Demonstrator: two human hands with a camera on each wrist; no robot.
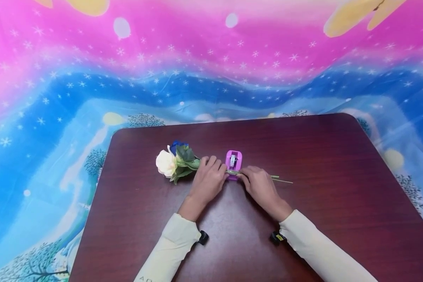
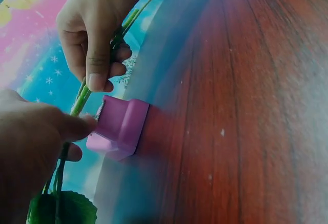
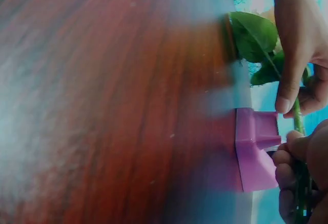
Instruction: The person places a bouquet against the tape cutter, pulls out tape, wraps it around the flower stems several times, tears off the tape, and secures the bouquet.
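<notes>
A white rose (image 1: 166, 162) and a blue flower (image 1: 178, 145) lie together at the left, their green leaves (image 2: 69, 208) below the heads. My left hand (image 1: 209, 176) pinches their stems (image 2: 81, 101) close to the leaves. Farther along, my right hand (image 1: 261, 186) grips the same stems between thumb and fingers, and the thin stem ends (image 1: 282, 180) stick out to its right. Between the hands a purple tape dispenser (image 1: 239, 158) stands on the table, its toothed edge close to the left fingertips in the left wrist view. The stems pass over its near end. Whether tape is on the stems cannot be made out.
The dark red wooden table (image 1: 320, 156) has rounded far corners. Behind and beside it hangs a pink and blue patterned cloth (image 1: 204, 58). Both forearms, in pale sleeves (image 1: 176, 243), reach in from the near edge, with a dark wrist camera (image 1: 277, 237) at each cuff.
</notes>
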